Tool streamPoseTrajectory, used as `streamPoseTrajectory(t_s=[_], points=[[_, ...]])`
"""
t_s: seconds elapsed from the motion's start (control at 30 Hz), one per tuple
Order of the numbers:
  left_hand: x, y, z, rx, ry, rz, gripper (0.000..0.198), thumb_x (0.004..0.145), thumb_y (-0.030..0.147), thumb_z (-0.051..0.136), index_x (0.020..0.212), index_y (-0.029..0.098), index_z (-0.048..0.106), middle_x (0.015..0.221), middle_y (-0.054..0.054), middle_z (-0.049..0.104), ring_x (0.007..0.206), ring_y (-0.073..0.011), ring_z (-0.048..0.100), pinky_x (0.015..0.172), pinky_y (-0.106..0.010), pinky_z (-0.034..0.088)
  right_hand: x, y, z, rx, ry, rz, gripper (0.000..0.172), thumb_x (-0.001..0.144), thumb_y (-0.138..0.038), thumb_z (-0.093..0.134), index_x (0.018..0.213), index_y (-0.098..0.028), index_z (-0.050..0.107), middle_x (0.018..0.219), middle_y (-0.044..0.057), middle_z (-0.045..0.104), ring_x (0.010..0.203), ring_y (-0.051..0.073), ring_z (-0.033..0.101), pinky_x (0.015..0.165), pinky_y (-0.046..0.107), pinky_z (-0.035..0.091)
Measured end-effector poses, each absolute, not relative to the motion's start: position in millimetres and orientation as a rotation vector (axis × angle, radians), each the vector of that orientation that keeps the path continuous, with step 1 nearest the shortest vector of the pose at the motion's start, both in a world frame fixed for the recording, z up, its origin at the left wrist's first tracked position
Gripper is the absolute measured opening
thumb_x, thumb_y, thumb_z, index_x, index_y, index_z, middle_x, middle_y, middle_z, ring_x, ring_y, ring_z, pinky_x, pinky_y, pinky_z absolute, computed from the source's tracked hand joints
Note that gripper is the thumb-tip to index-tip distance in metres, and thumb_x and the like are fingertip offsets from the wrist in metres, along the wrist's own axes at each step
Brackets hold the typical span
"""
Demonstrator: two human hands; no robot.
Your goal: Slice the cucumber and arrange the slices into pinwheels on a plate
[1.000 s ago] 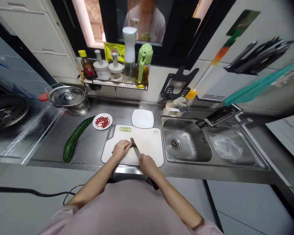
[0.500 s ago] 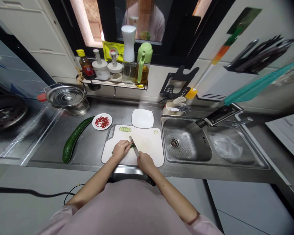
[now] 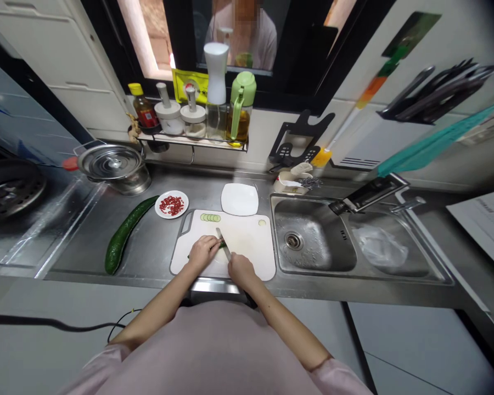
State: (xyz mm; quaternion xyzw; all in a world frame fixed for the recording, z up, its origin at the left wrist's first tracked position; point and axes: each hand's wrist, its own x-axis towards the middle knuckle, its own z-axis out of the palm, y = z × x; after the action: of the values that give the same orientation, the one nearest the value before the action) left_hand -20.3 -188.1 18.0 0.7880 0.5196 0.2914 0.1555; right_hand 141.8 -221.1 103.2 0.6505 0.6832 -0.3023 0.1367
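On the white cutting board [image 3: 247,236], my left hand [image 3: 203,252] is closed over a thin green piece of cucumber [image 3: 223,244], mostly hidden under the fingers. My right hand [image 3: 241,270] grips a knife [image 3: 224,242], its blade against the piece just right of my left fingertips. A row of pale round slices [image 3: 210,218] lies at the board's upper left, and a single slice [image 3: 262,223] at its upper right. Behind the board sits a white square plate [image 3: 239,199]. A small plate with chopped red bits [image 3: 172,204] stands at the upper left.
A long whole cucumber [image 3: 125,236] lies left of the board. Farther left is a lidded steel pot [image 3: 115,164]. The sink [image 3: 316,236] is on the right, with a faucet [image 3: 370,195] over it. Bottles and jars stand on a wall rack [image 3: 193,140].
My right hand and the knife have shifted slightly left and up. My left hand has stayed in place on the green piece.
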Motion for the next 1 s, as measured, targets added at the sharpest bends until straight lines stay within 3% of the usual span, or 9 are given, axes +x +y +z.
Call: streamPoseTrajectory(t_s=[1.0], points=[[-20.1, -191.1, 17.9, 2.264, 1.505, 0.836, 0.020, 0.092, 0.027, 0.052, 0.095, 0.023, 0.071, 0.094, -0.005, 0.070, 0.090, -0.0181, 0.060, 0.081, -0.032, 0.049, 133.8, -218.4, 76.2, 1.967, 2.026, -0.841, 0.030, 0.094, -0.017, 0.036, 0.115, -0.011, 0.057, 0.103, 0.016, 0.068, 0.100, 0.022, 0.065, 0.079, 0.028, 0.044]])
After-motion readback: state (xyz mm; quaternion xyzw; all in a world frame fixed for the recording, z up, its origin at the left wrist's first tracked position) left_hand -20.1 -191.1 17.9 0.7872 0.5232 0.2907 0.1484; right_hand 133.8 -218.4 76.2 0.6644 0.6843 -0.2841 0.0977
